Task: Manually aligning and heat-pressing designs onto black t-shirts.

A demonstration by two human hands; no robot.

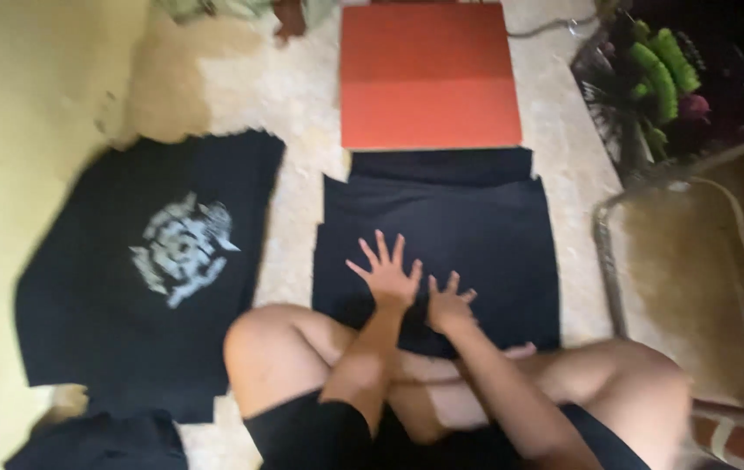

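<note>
Seated cross-legged on the pale stone floor (302, 104), knees at 6 o'clock. Both grips flat & open, fingers spread, pressing the near part of the folded black cloth garment (467, 226): left hand (387, 277) a bit farther fwd, right hand (448, 305) just beside it, nearer the body. Garment runs from the hands toward 12, long axis w/ the forearms. At 9 o'clock, black t-shirt w/ pale grey print (171, 252). Beyond at 12, flat orange-red square board (428, 74) touching the garment's far edge.
</note>
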